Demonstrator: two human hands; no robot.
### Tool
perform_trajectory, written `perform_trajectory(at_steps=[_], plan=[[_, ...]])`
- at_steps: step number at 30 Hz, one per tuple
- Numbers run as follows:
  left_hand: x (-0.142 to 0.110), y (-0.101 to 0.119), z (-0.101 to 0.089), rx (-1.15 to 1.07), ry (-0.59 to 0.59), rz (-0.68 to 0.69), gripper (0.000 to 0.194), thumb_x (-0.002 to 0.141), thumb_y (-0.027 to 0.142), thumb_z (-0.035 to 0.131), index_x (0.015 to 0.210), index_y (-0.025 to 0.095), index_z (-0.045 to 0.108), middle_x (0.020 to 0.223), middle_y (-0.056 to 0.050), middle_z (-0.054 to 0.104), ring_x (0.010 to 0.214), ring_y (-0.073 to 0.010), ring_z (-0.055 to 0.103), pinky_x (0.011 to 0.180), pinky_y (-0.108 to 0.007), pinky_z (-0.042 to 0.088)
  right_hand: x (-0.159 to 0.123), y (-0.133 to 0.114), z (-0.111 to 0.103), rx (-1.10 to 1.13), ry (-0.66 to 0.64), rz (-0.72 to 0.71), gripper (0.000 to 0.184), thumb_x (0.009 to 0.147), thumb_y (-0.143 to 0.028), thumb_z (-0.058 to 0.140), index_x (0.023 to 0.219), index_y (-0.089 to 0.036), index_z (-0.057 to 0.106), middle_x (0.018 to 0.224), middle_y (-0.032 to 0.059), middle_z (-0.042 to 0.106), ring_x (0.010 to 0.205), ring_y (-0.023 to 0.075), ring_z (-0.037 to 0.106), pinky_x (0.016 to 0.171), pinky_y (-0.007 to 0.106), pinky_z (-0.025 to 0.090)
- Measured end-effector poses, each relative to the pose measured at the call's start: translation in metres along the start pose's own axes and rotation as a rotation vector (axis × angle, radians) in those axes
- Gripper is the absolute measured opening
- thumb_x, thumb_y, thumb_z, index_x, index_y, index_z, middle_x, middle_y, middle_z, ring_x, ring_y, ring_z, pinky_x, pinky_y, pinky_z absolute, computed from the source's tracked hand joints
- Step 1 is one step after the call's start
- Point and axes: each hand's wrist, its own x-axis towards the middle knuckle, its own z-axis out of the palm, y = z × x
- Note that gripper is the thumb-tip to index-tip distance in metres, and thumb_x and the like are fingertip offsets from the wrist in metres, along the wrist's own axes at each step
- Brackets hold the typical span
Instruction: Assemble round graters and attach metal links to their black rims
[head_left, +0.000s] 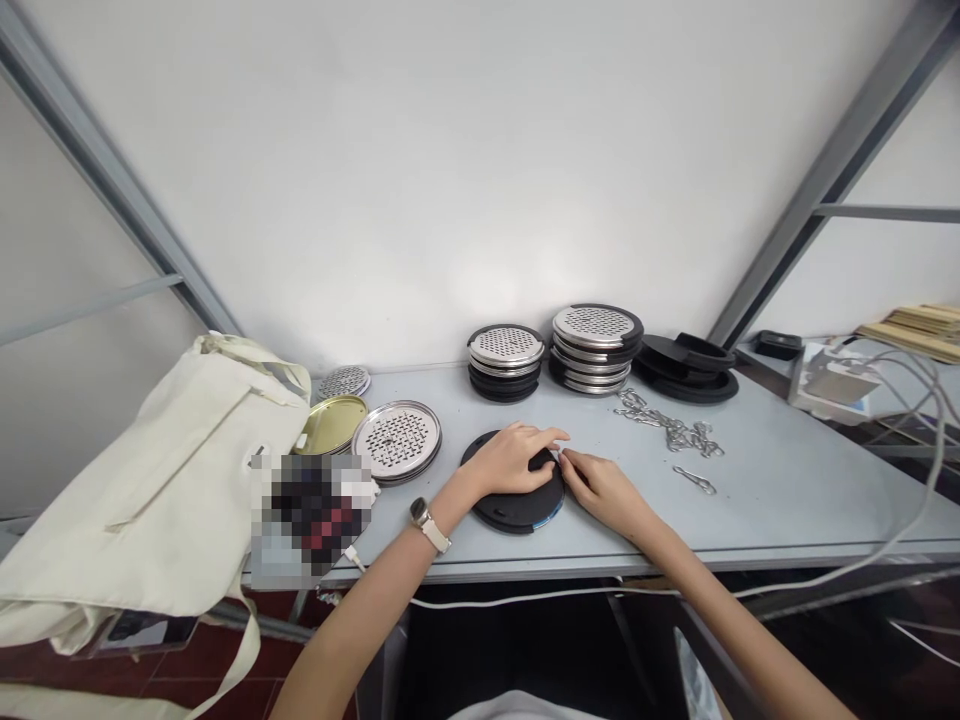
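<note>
A black round disc (517, 507) lies on the grey table (787, 500) near its front edge. My left hand (514, 457) rests flat on top of the disc, fingers stretched out toward the right; a watch sits on that wrist. My right hand (600, 485) is at the disc's right rim, its fingertips pinched together where they meet the left hand's fingertips. Whatever the pinch holds is too small to make out.
Two stacks of perforated metal lids in black rings (506, 360) (596, 345) and black rings (686, 365) stand at the back. Metal clips (671, 428) lie to the right. A perforated tray (396, 440), a gold lid (334, 422) and a cream bag (161, 490) are on the left. Cables (911, 520) hang on the right.
</note>
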Motion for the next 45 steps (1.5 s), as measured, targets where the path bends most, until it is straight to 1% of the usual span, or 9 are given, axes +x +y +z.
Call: perform_trajectory(at_steps=[5,11,14,24,35,41,45], plan=[[0.0,-0.001,0.001,-0.006,-0.008,-0.002,0.04,0.083,0.017,0.05,0.123,0.019,0.045,0.11,-0.006,0.064,0.102,-0.0193,0.059,0.093,-0.032,0.04,-0.001,-0.003,-0.001,-0.042,0.001,-0.014,0.026,0.093,-0.029,0.029,0.074,-0.021,0.044,0.066,0.0027,0.059,0.058,0.0161,0.053,0.057,0.026,0.033],[0.001,0.0,0.0,-0.025,-0.001,-0.004,0.039,0.082,0.016,0.051,0.12,0.017,0.045,0.109,-0.007,0.063,0.101,-0.02,0.059,0.093,-0.033,0.041,-0.002,-0.01,-0.004,-0.088,0.012,-0.007,0.018,0.086,-0.027,0.039,0.069,-0.021,0.04,0.061,0.0003,0.055,0.053,0.0142,0.049,0.053,0.025,0.03],[0.001,0.0,0.0,-0.03,0.007,-0.002,0.039,0.081,0.015,0.051,0.119,0.016,0.046,0.109,-0.007,0.063,0.101,-0.0204,0.058,0.093,-0.033,0.041,-0.003,-0.012,-0.005,-0.089,0.014,-0.006,0.017,0.085,-0.026,0.039,0.068,-0.021,0.039,0.061,0.0,0.055,0.052,0.0138,0.049,0.053,0.024,0.03],[0.0,-0.001,0.002,-0.057,0.012,-0.004,0.038,0.082,0.015,0.05,0.119,0.017,0.046,0.113,-0.008,0.061,0.105,-0.0205,0.057,0.095,-0.034,0.042,-0.001,-0.005,0.0,-0.067,0.011,-0.022,0.025,0.092,-0.028,0.033,0.07,-0.021,0.043,0.062,0.0003,0.055,0.054,0.0141,0.05,0.054,0.025,0.031],[0.0,-0.001,0.002,-0.06,0.009,-0.005,0.038,0.082,0.015,0.05,0.119,0.017,0.046,0.115,-0.009,0.061,0.107,-0.0204,0.057,0.096,-0.034,0.042,-0.001,-0.005,-0.001,-0.086,0.035,-0.023,0.025,0.091,-0.027,0.033,0.072,-0.02,0.048,0.062,0.0017,0.058,0.054,0.0147,0.052,0.054,0.025,0.032],[0.0,0.0,0.001,-0.054,0.012,-0.01,0.037,0.082,0.016,0.05,0.119,0.016,0.045,0.112,-0.009,0.06,0.105,-0.02,0.056,0.096,-0.034,0.042,0.0,-0.007,-0.001,-0.079,0.02,-0.018,0.026,0.091,-0.027,0.033,0.07,-0.021,0.047,0.061,0.0014,0.056,0.053,0.0142,0.05,0.053,0.025,0.031],[0.0,0.002,-0.003,-0.016,0.025,-0.031,0.035,0.081,0.018,0.051,0.116,0.017,0.047,0.114,-0.009,0.056,0.109,-0.0211,0.052,0.098,-0.035,0.041,-0.001,-0.007,-0.001,-0.079,0.032,-0.012,0.027,0.091,-0.027,0.034,0.068,-0.021,0.045,0.06,0.0011,0.055,0.052,0.014,0.048,0.053,0.025,0.031]])
